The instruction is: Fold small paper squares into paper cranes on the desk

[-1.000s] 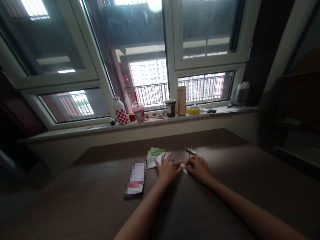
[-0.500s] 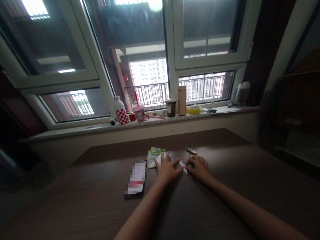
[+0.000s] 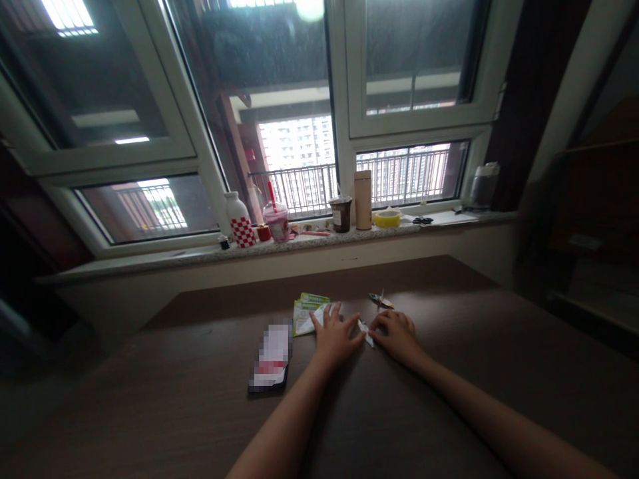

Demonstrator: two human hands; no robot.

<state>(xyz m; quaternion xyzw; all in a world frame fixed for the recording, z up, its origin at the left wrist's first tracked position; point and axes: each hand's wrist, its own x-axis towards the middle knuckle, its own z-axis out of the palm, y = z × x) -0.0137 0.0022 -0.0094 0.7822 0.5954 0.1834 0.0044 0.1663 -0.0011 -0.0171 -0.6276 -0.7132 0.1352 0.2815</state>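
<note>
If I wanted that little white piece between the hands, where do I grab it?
Probably pinch the near end of the white piece with fingertips, coming from the near side. It looks narrow and lies slantwise; that end shows in the gap, while the left hand and right hand crowd its sides.

1. Table [image 3: 164, 372]: dark brown, with a faint streaky grain.
2. Small strip [image 3: 369, 338] near the table's middle: white.
3. Flat packets [image 3: 303, 317]: green along the top with pale lettering, whitish lower down.
4. Phone [image 3: 272, 354]: black rim; its pixelated face pale lilac with a pinkish-red band.
5. Little folded piece [image 3: 381, 302] towards the back of the table: yellow, dark and pale patches mixed.
6. Bottle [image 3: 239, 219]: white above, red-and-white checks below.
7. Squat pot [image 3: 263, 233] beside it: red.
8. Domed cup [image 3: 277, 225]: pink inside, its straw [image 3: 272, 191] red.
9. Other cup [image 3: 342, 214]: dark brown, whitish label.
10. Tall flask [image 3: 363, 201]: plain tan.
11. Tape roll [image 3: 387, 219]: yellow.
12. Windowsill [image 3: 130, 263]: speckled grey-white.
13. Window frame [image 3: 340, 100]: off-white.
</note>
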